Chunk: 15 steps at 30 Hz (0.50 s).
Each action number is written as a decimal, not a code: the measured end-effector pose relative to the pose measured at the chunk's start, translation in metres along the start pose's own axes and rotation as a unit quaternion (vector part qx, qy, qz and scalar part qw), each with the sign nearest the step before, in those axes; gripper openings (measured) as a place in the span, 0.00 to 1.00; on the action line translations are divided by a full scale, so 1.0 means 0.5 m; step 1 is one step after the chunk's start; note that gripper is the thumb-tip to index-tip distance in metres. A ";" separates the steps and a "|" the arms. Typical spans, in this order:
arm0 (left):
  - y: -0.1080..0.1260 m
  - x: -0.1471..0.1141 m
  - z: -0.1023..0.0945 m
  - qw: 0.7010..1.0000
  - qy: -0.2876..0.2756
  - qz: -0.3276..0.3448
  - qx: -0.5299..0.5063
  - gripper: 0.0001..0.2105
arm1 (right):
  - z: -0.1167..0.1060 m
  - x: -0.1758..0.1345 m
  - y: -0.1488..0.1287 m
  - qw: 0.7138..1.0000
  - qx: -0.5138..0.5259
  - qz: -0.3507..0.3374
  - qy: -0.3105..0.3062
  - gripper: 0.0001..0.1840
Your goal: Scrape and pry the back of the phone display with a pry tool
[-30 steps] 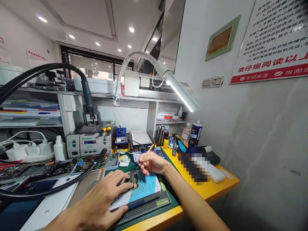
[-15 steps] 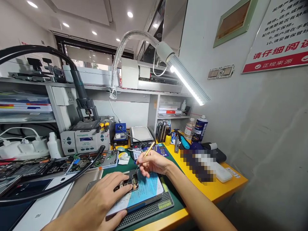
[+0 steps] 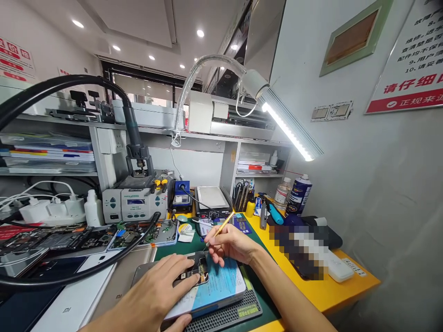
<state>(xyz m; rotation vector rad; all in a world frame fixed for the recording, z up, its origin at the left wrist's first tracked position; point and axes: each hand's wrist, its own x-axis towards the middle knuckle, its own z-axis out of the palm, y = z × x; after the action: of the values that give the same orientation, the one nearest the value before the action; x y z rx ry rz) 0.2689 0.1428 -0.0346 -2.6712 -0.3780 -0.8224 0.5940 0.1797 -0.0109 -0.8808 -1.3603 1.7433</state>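
An opened phone (image 3: 207,286) with a blue battery and exposed dark circuitry lies on a black ribbed mat (image 3: 228,313) at the front of the bench. My left hand (image 3: 155,295) presses flat on the phone's near left part, fingers spread over it. My right hand (image 3: 232,245) pinches a thin gold-handled tool (image 3: 221,227) like a pen, its tip down at the phone's top edge near the circuitry.
A gooseneck lamp (image 3: 290,131) shines over the yellow bench (image 3: 332,286). A rework station (image 3: 134,203) with a thick black hose (image 3: 69,87) stands at the back left. Dismantled phones (image 3: 79,240) lie left. A spray can (image 3: 299,196) and tools sit at the right back.
The camera view has shifted, sliding the whole scene right and slightly down. Both hands keep their hold, the left on the phone and the right on the tool at its top edge.
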 end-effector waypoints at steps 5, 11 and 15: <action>0.013 0.019 -0.009 0.997 0.077 -0.023 -0.005 0.28 | 0.010 -0.010 -0.007 1.000 -0.024 0.001 0.013 0.40; 0.014 0.039 0.018 0.977 0.188 -0.099 0.026 0.18 | 0.037 -0.031 -0.047 0.995 -0.088 0.047 -0.028 0.47; 0.002 0.051 0.009 0.967 0.228 -0.082 0.073 0.22 | 0.080 -0.034 -0.092 0.978 -0.155 0.117 -0.074 0.40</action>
<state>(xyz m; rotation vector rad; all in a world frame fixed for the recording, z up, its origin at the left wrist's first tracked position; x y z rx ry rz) 0.2919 0.1475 -0.0232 -2.2462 -0.5215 -1.3642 0.5743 0.1537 0.0433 -1.1390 -1.7183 1.8302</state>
